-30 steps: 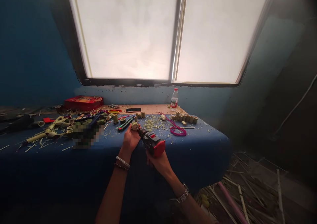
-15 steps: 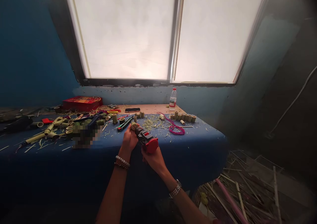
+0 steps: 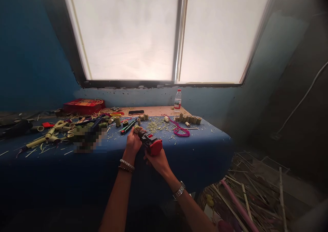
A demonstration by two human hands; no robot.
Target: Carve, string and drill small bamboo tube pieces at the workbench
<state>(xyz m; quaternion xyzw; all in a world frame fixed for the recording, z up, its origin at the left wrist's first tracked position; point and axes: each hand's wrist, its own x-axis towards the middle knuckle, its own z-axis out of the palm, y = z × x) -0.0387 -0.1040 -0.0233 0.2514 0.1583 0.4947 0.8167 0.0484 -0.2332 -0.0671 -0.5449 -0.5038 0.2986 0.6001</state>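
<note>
My left hand (image 3: 133, 142) is closed around a short bamboo piece (image 3: 137, 128) above the front of the blue-covered table. My right hand (image 3: 158, 160) grips a red and black power drill (image 3: 151, 143) from below. The drill's front end points up and left and meets the bamboo piece; the bit itself is too small to make out. Just beyond my left hand lies a green and black tool (image 3: 128, 126). Pale shavings (image 3: 156, 125) are scattered behind the drill.
Several short bamboo tubes (image 3: 191, 119) stand at the right, beside a purple cord (image 3: 181, 132). Behind them is a bottle (image 3: 177, 101). A phone (image 3: 136, 112) and red box (image 3: 84, 106) lie farther back. Bamboo pieces and tools crowd the left. Bamboo strips (image 3: 243, 191) litter the floor.
The view has shifted slightly, so the table items appear a little further left and higher. Both hands keep their holds, and the drill stays against the bamboo piece.
</note>
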